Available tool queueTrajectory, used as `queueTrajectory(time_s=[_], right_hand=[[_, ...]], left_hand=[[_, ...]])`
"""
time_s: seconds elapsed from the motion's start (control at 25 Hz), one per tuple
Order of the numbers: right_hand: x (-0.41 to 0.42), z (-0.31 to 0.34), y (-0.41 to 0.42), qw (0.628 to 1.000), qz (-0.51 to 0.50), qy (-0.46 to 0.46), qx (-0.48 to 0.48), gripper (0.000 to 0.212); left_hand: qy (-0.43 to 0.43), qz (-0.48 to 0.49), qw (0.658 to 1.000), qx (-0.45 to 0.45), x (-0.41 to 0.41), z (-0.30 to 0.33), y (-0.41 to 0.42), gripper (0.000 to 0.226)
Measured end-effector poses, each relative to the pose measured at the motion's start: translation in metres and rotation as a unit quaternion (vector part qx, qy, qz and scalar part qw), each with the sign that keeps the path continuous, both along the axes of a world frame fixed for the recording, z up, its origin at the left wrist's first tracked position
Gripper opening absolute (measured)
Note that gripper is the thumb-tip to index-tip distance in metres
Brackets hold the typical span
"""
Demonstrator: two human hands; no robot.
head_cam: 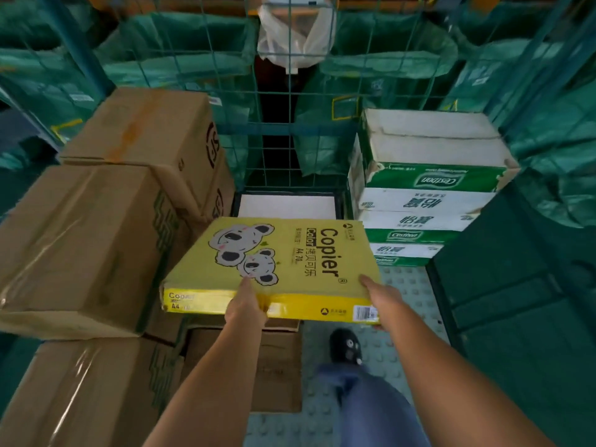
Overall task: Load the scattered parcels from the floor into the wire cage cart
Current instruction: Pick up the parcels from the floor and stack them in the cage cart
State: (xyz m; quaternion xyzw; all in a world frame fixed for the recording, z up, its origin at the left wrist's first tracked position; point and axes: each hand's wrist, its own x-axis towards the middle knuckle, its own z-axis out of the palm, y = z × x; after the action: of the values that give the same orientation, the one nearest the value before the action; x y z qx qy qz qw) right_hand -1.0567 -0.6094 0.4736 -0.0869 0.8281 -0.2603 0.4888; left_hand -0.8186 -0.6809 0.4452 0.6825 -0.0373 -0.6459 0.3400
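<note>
I grip the yellow paper ream (pixel 283 262) with my left hand (pixel 245 307) and right hand (pixel 382 295); best lowered flat onto the white box (pixel 287 206) at frame centre.

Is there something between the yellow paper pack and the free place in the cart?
Nothing visible. Both hands, left and right, hold the pack over the gap between the brown boxes and the green-white cartons, above a white parcel.

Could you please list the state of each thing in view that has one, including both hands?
Yellow copier paper pack: sealed, held level in the air.
Left hand: grips the pack's near edge.
Right hand: grips the pack's near right corner.
Brown cartons: taped shut, stacked on the left.
Green-and-white cartons: closed, stacked on the right.
Wire cage cart: partly loaded.
</note>
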Motion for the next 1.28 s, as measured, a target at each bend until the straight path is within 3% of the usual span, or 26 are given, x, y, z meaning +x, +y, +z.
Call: queueTrajectory(time_s=[0.12, 0.4, 0.56, 0.76, 0.88, 1.0, 1.28], right_hand=[[-0.019, -0.036, -0.03, 0.999, -0.012, 0.051, -0.012, 0.069], [-0.005, -0.105, -0.051, 0.998, -0.068, 0.013, -0.007, 0.066], [0.001, -0.119, -0.051, 0.995, -0.098, 0.003, -0.018, 0.061], [-0.022, -0.125, -0.077, 0.994, -0.088, 0.03, -0.056, 0.057], [-0.024, -0.133, -0.095, 0.968, -0.238, -0.021, -0.074, 0.079], [-0.008, -0.142, -0.116, 0.935, -0.334, -0.111, -0.027, 0.099], [-0.026, -0.165, -0.197, 0.946, -0.296, -0.134, 0.017, 0.089]], left_hand=[[0.004, 0.054, 0.997, 0.051, -0.019, -0.021, -0.03, 0.053], [-0.042, 0.038, 0.993, 0.105, -0.022, -0.068, -0.068, 0.037], [-0.068, 0.042, 0.992, 0.098, -0.018, -0.081, -0.071, 0.049], [-0.015, 0.044, 0.994, 0.095, -0.036, -0.1, -0.074, 0.033], [0.038, 0.069, 0.993, 0.085, -0.05, -0.102, -0.086, 0.06], [0.039, 0.091, 0.99, 0.096, -0.063, -0.112, -0.103, 0.067], [0.08, 0.021, 0.994, 0.077, -0.065, -0.139, -0.182, 0.064]])
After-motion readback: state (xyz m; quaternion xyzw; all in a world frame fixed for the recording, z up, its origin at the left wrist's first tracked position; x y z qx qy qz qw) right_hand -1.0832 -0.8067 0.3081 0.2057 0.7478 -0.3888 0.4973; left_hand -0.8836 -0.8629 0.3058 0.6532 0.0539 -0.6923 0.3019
